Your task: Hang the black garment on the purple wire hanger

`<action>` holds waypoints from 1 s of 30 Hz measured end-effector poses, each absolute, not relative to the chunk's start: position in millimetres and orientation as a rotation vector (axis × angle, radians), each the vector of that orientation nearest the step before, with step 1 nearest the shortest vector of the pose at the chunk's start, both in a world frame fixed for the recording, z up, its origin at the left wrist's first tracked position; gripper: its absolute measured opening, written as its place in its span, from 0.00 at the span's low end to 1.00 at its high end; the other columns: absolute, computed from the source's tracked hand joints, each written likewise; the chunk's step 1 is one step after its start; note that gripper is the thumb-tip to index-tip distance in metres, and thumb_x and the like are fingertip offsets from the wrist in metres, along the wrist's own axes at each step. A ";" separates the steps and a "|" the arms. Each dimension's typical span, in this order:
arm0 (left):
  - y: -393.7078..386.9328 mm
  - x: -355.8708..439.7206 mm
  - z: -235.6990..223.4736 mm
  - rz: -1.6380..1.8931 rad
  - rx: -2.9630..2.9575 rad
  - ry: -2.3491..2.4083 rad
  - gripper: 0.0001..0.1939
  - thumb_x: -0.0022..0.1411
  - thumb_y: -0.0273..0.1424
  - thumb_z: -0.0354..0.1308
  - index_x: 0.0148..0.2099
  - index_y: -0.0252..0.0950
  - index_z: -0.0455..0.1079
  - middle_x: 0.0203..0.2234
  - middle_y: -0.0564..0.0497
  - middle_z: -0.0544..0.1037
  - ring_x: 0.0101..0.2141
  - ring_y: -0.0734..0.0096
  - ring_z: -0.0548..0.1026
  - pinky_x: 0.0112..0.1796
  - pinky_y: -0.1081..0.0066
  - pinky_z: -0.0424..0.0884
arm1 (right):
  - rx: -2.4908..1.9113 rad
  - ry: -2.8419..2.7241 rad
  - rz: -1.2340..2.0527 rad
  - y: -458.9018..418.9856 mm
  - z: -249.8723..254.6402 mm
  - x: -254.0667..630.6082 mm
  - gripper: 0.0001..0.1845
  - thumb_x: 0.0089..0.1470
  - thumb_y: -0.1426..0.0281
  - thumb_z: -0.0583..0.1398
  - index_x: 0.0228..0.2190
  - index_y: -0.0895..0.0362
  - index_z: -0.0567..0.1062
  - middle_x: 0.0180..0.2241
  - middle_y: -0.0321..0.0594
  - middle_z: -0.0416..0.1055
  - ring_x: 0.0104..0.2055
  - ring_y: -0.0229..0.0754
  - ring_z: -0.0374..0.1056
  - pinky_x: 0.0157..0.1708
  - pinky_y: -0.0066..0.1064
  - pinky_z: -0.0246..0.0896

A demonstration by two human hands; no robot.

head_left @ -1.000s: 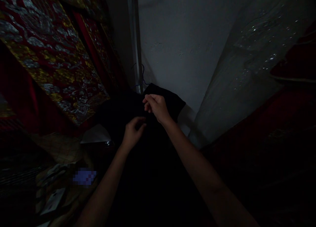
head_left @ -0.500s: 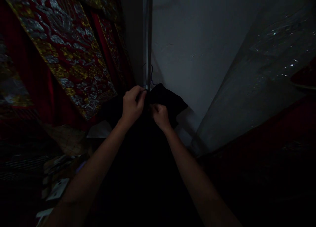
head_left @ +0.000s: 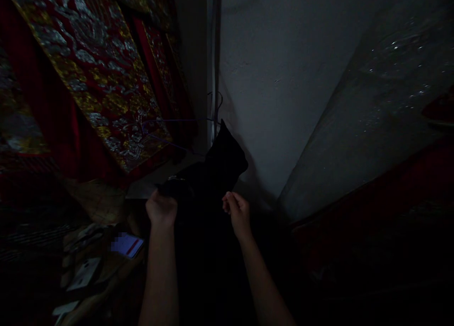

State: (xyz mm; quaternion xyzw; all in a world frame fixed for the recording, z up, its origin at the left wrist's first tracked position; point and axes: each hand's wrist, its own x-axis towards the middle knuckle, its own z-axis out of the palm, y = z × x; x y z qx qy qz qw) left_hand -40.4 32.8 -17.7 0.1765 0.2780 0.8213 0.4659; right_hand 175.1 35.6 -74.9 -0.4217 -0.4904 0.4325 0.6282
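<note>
A black garment (head_left: 225,155) hangs partly on a thin purplish wire hanger (head_left: 173,120). The hanger's left arm is bare, while cloth still covers its right arm. My left hand (head_left: 161,208) is closed on the garment's left part, below the bare wire. Lower right of the hanger, my right hand (head_left: 237,210) is closed in a pinch at the garment's edge, where the dark cloth runs down to its fingers. Darkness hides most of the garment's lower part and exactly what lies between the right fingers.
Red drapery (head_left: 106,80) with gold and silver embroidery hangs at left. A metal pole (head_left: 214,56) stands against the pale wall (head_left: 276,80), with the hanger's hook by it. Clear plastic sheeting (head_left: 376,94) covers the right side. A lit phone (head_left: 128,245) lies at lower left.
Both hands have moved down from the collar area, the left one also to the left. The garment's left side has come off the hanger, baring the wire. The phone has come into view.
</note>
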 end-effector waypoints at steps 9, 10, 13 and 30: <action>7.8 46.1 -2.5 1.805 0.884 0.721 0.06 0.57 0.35 0.67 0.37 0.38 0.78 0.34 0.53 0.80 0.39 0.69 0.77 0.43 0.72 0.71 | -0.979 -1.208 0.778 23.2 -63.4 177.0 0.15 0.59 0.57 0.57 0.34 0.55 0.76 0.35 0.40 0.75 0.41 0.45 0.70 0.44 0.34 0.63; 4.7 53.5 -1.5 1.785 1.022 0.796 0.07 0.59 0.36 0.66 0.37 0.39 0.78 0.33 0.53 0.79 0.39 0.67 0.76 0.44 0.71 0.70 | -0.919 -1.234 0.801 16.6 -58.0 173.1 0.14 0.60 0.58 0.57 0.38 0.54 0.76 0.39 0.40 0.76 0.45 0.46 0.71 0.47 0.34 0.64; -0.5 66.5 2.7 1.709 1.385 0.969 0.10 0.64 0.40 0.60 0.37 0.40 0.76 0.34 0.50 0.77 0.40 0.63 0.75 0.44 0.66 0.71 | -0.763 -1.336 0.896 3.0 -42.0 166.9 0.17 0.56 0.64 0.59 0.47 0.51 0.74 0.48 0.40 0.76 0.52 0.47 0.70 0.52 0.35 0.65; 46.1 6.0 -15.6 0.539 2.260 1.222 0.18 0.68 0.43 0.54 0.45 0.35 0.77 0.40 0.43 0.83 0.39 0.55 0.80 0.39 0.65 0.71 | -1.030 -1.483 0.625 182.1 34.2 206.1 0.23 0.57 0.51 0.51 0.26 0.55 0.73 0.23 0.37 0.70 0.31 0.42 0.66 0.34 0.31 0.63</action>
